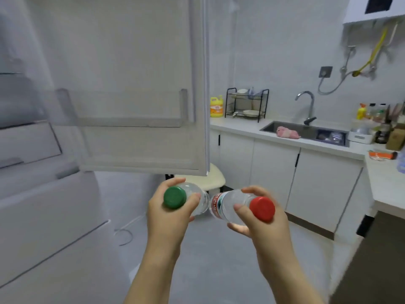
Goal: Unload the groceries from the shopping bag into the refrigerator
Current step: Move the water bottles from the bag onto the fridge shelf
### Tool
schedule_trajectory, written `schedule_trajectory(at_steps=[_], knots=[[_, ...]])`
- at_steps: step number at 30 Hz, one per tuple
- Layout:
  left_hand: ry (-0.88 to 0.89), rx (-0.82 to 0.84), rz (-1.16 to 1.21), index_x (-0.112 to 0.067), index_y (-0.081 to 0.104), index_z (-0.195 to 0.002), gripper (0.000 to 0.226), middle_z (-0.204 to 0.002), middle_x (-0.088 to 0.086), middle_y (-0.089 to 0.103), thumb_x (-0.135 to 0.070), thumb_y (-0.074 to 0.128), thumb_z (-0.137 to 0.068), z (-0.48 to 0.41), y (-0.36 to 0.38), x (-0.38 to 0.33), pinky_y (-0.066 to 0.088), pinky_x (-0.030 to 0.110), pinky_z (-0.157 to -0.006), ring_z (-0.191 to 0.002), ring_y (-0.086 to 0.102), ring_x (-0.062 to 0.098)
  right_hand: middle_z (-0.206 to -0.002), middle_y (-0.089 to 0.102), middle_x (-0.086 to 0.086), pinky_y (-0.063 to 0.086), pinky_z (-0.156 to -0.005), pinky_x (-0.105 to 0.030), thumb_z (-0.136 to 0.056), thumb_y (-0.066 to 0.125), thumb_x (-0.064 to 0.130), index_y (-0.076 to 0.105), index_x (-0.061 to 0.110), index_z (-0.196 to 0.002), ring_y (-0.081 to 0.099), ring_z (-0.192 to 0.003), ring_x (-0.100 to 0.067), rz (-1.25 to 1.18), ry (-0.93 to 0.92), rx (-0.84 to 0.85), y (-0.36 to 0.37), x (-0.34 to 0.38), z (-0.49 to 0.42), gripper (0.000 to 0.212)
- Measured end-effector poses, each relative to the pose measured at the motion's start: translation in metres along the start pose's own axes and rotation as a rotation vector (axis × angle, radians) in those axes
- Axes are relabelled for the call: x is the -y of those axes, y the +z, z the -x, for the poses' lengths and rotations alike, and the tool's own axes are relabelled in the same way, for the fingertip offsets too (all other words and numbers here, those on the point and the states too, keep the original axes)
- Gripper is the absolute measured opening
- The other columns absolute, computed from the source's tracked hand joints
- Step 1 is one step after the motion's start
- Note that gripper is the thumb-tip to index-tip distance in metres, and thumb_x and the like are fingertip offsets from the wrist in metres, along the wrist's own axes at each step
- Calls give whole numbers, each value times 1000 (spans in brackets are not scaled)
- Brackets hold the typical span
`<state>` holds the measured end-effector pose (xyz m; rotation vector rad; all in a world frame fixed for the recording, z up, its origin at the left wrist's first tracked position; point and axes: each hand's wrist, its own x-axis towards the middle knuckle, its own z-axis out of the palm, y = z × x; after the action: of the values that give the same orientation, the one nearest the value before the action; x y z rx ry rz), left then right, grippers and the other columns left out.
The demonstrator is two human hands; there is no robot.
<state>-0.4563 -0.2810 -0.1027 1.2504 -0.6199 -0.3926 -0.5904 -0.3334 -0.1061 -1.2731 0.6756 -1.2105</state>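
Clear plastic, two small water bottles. The left hand wraps fingers and thumb round the green-cap bottle just under its cap. The right hand grips the red-cap bottle the same way. Both are held low and near, caps toward the camera and bases pointing away, with their bodies almost touching between the hands. They hang just below the open door of the fridge, and its clear shelf sits above them and to the left. The fridge body with its drawers is at the far left. The shopping bag is not in view.

The step in hand looks like standing both bottles in that shelf. To do it well, turn each bottle cap up first, raise it over the shelf's front rail, then lower it straight down. One bottle at a time is safer, so they do not knock together. Gripping near the neck leaves the base free to go in first. Putting the green-cap bottle toward the left end would leave room beside it for the other. The door may swing if pushed, so a light set-down seems wise.

The red-cap bottle has a red and white label with white characters too blurred to read, so no brand can be made out. No label shows on the green-cap bottle from here. On the counter to the right, a yellow jug carries an orange label, also unreadable.
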Motion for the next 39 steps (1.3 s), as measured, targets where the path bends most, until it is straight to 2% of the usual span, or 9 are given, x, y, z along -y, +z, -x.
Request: schedule_trajectory(at_steps=[3,6,11,19,22,26,32,35,39], knots=[[48,-119,-26,-26,66,-92,32,-79,-1,58,-1,74,-73,-24,-45,-7,59,44,-70,-81,59,18,-79,49,-4,58,-72,-52,-60,69,18,66,30,-77,53,-72,-17,-26,18,135,52,-12,-12,21],[96,-245,-58,-26,66,-90,31,-72,-2,50,-2,74,-73,-41,-85,-15,59,44,-69,-75,55,17,-74,54,11,58,-72,-51,-60,68,19,66,29,-78,54,-73,-15,-48,26,260,101,-22,-21,21],[186,-465,-112,-28,66,-87,31,-69,-4,48,-4,76,-72,-61,-143,-30,58,47,-69,-67,52,15,-57,39,11,58,-72,-51,-75,71,-2,65,25,-80,45,-59,-10,-105,58,427,173,-36,-33,28],[379,-723,-159,-30,66,-85,32,-74,-3,53,-3,77,-71,-93,-197,-59,59,44,-68,-71,53,14,-47,33,14,58,-73,-49,-81,62,-7,62,20,-87,39,-51,-6,-236,18,676,265,-42,-55,28],[458,-786,-171,-31,66,-84,32,-82,-5,57,-4,77,-71,-116,-206,-72,59,42,-67,-78,57,15,-51,41,14,57,-73,-51,-74,73,0,63,24,-86,49,-62,-15,-304,-40,769,297,-40,-73,28],[563,-837,-162,-32,66,-84,34,-83,-9,60,-3,76,-72,-155,-212,-91,59,46,-69,-69,59,6,-84,56,4,54,-78,-56,-62,71,20,65,35,-79,63,-81,-25,-365,-167,829,340,-35,-107,24],[719,-921,-143,-34,67,-83,34,-79,-26,63,-7,80,-69,-210,-221,-116,58,44,-70,-80,62,10,-89,60,20,46,-92,-57,-58,69,33,65,38,-83,58,-107,-26,-507,-299,855,404,-28,-152,26],[806,-941,-131,-31,64,-86,35,-74,-27,64,2,72,-75,-231,-230,-128,58,41,-67,-71,63,1,-91,59,18,44,-95,-57,-57,70,34,66,36,-84,56,-108,-24,-602,-307,840,438,-23,-163,27],[868,-986,-118,-27,64,-88,37,-75,-24,66,6,72,-74,-251,-245,-139,58,48,-72,-68,64,0,-108,59,24,43,-96,-57,-57,70,35,65,38,-85,51,-121,-22,-694,-316,834,472,-16,-166,28]])
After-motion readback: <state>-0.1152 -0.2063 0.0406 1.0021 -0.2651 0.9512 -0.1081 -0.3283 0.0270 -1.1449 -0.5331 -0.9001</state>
